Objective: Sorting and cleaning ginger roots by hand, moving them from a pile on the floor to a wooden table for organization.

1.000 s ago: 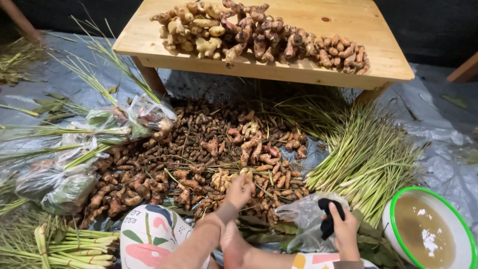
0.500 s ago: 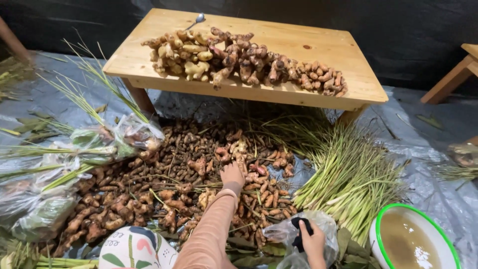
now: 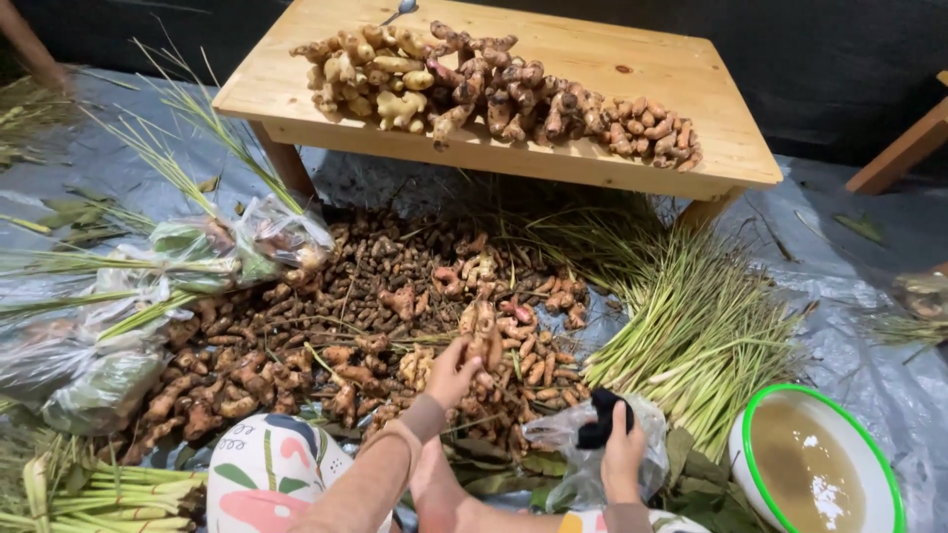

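Note:
My left hand [image 3: 456,370] grips a brown root piece [image 3: 484,345] and lifts it just off the big pile of brown roots [image 3: 326,326] spread on the grey plastic sheet. My right hand [image 3: 622,452] holds a clear plastic bag [image 3: 563,434] and a small black object [image 3: 600,417] at the pile's right edge. Both hands are near my knees, which are covered in a patterned cloth [image 3: 272,474].
A low wooden table [image 3: 652,69] beyond the pile carries ginger-like roots [image 3: 474,84]. Lemongrass stalks [image 3: 701,326] lie to the right, more bundles and filled plastic bags [image 3: 109,326] to the left. A white bowl with a green rim [image 3: 815,464] holds cloudy water at bottom right.
My left hand reached forward into the pile and has closed on a root, raising it slightly. My right hand with the bag stayed low at the right. The view shifted a little.

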